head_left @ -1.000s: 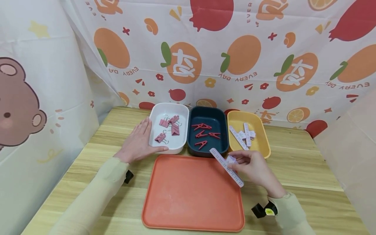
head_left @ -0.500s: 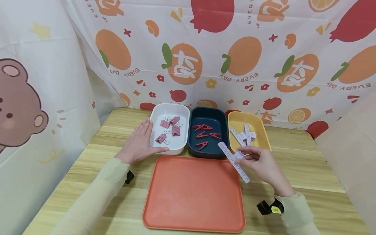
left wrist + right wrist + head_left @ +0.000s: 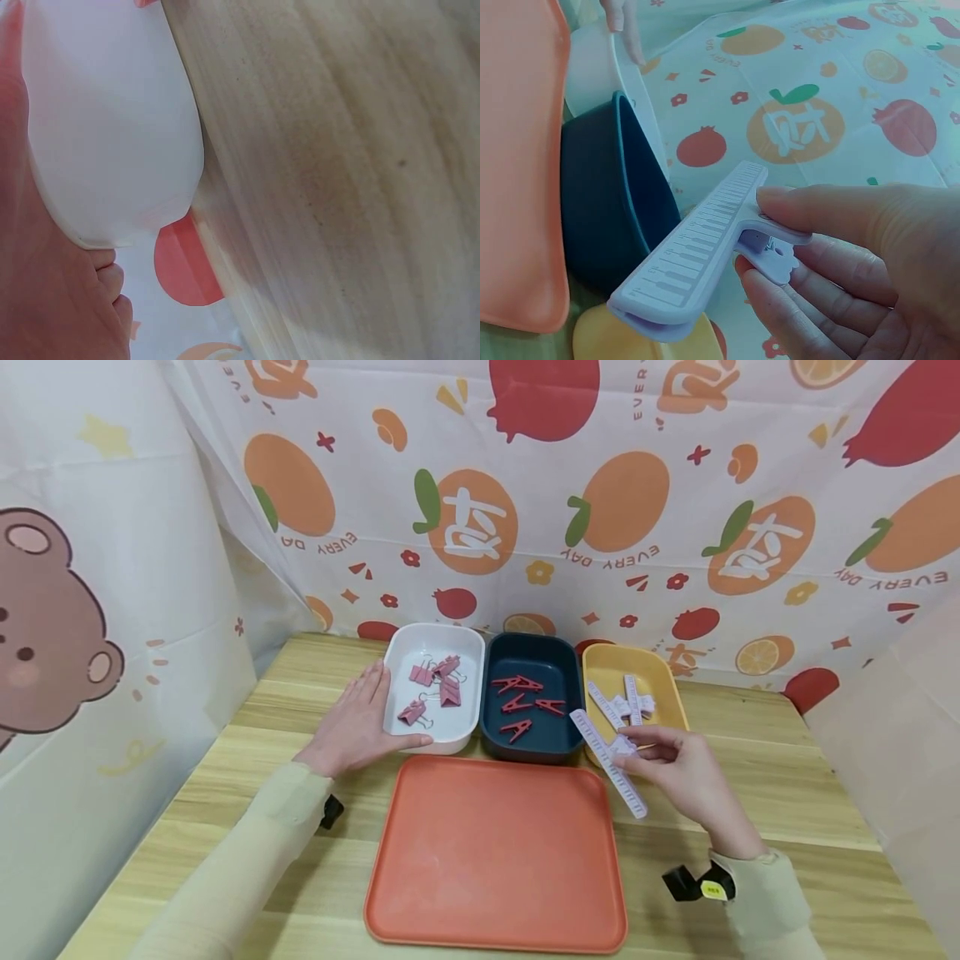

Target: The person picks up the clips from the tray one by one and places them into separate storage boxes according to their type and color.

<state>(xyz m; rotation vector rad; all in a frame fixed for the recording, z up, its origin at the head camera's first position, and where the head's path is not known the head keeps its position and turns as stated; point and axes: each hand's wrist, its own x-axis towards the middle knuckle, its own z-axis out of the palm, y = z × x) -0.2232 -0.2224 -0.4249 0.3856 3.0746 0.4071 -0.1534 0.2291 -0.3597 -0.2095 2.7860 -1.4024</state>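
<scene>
My right hand (image 3: 686, 768) pinches a lilac sealing clip (image 3: 697, 247) by its short handle between thumb and fingers. The clip's long bar carries a piano-key pattern and slants across the front of the yellow bin (image 3: 678, 714), above the table. Two similar lilac clips (image 3: 633, 697) lie crossed inside that bin. My left hand (image 3: 352, 722) rests against the left side of the white bin (image 3: 468, 727), fingers stretched along it and thumb at the front edge. Several pink binder clips (image 3: 448, 693) lie inside the white bin.
Between those two bins stands a dark blue bin (image 3: 498, 743) with several red clothespins (image 3: 516, 703). An orange tray (image 3: 495, 860) lies on the wooden table (image 3: 780, 777) in front of the bins. A fruit-print cloth (image 3: 547, 510) hangs behind.
My right hand has moved right and slightly back with the lilac clip, from over the tray's corner to the front of the yellow bin. The left hand stays on the white bin.
</scene>
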